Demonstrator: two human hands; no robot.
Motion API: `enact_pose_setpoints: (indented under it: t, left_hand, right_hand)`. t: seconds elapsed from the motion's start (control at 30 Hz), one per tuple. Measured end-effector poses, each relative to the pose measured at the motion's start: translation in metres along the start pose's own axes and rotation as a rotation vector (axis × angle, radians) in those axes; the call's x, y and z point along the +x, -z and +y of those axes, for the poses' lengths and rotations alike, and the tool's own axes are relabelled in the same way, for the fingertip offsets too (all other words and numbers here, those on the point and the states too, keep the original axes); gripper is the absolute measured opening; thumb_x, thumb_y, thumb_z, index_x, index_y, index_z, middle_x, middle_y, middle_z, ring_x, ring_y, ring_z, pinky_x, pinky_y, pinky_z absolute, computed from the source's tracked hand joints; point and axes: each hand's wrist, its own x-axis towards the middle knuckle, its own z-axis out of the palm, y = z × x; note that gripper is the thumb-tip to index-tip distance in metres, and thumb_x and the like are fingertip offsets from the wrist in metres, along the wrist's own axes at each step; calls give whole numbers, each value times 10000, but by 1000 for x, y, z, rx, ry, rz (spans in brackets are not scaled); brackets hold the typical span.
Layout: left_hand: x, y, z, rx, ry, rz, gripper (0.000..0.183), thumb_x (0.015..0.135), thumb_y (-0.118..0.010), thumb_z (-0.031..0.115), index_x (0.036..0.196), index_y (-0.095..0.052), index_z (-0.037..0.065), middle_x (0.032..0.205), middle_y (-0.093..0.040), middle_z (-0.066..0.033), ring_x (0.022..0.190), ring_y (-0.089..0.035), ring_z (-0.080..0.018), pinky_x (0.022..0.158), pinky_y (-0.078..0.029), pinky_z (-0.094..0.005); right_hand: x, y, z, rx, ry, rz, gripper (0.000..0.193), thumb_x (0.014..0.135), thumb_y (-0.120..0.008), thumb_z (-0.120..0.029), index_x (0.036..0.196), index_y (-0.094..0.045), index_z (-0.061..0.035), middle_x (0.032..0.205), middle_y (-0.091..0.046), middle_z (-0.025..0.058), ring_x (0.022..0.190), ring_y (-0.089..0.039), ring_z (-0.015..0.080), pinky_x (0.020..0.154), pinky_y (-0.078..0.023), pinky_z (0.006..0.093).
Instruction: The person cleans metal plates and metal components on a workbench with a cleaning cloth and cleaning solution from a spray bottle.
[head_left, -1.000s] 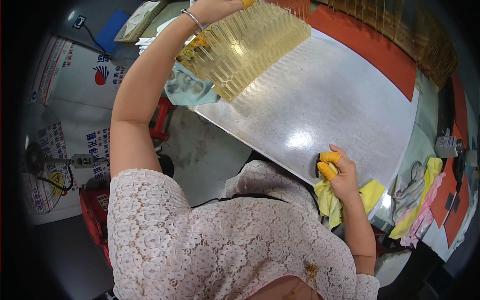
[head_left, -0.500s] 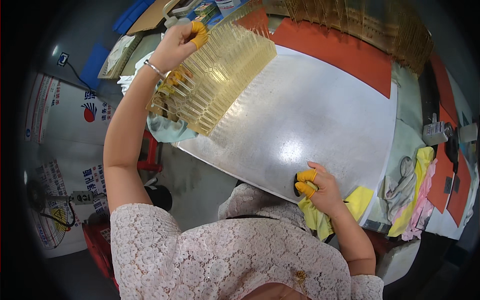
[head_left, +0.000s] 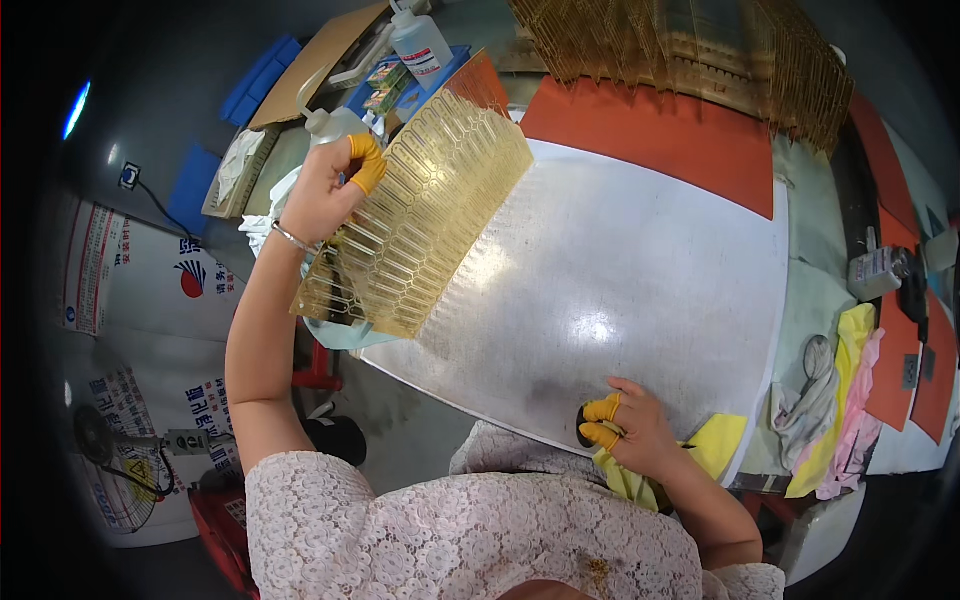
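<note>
One amber sheet (head_left: pixel 415 215) in left hand (head_left: pixel 322 195) (blue-topped bottle (head_left: pixel 420 45) behind).

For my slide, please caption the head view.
Left hand lifts a gold lattice sheet; right hand rests on the grey table.

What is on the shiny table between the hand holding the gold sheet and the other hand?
Nothing: in the head view the grey table is bare between the left hand, holding the gold sheet, and the right hand.
</note>
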Motion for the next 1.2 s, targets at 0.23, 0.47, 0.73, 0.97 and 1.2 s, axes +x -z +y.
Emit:
enact_pose_setpoints:
  t: [0.23,0.47,0.73,0.97,1.2]
  left_hand:
    - [0,1,7,11,-33,18,63,737,-521,40,729,-512,-22,598,-503,-69,523,-501,-114,481,-401,-251]
    - [0,-1,24,89,-79,0,21,700,-507,4,696,-507,-17,600,-475,-97,550,-438,-182,533,-368,-275]
    - [-1,0,24,95,-84,-25,32,667,-494,-4,693,-490,-23,592,-464,-105,524,-411,-180,505,-348,-271]
    - [-1,-1,25,151,-114,-3,45,669,-499,1,701,-496,-30,597,-480,-136,516,-428,-215,501,-356,-283]
    - [-1,-1,28,133,-94,-18,46,676,-489,-3,705,-508,-33,580,-475,-122,507,-427,-190,490,-358,-279]
  right_hand:
    - [-1,-1,4,-31,43,-15,145,665,-691,-133,774,-612,-78,624,-539,32,578,-518,188,897,-386,405]
    - [0,2,-1,-64,20,-26,150,661,-670,-150,770,-627,-56,568,-512,42,544,-500,186,905,-387,384]
    - [-4,-5,5,-51,47,21,147,661,-684,-148,756,-615,-60,591,-529,42,531,-505,190,888,-407,397]
    - [-3,-3,3,-20,12,-3,135,695,-661,-151,776,-608,-57,593,-535,51,522,-505,199,894,-398,407]
    - [-3,-2,1,-20,30,8,125,703,-651,-147,781,-610,-59,641,-570,55,539,-519,202,911,-382,407]
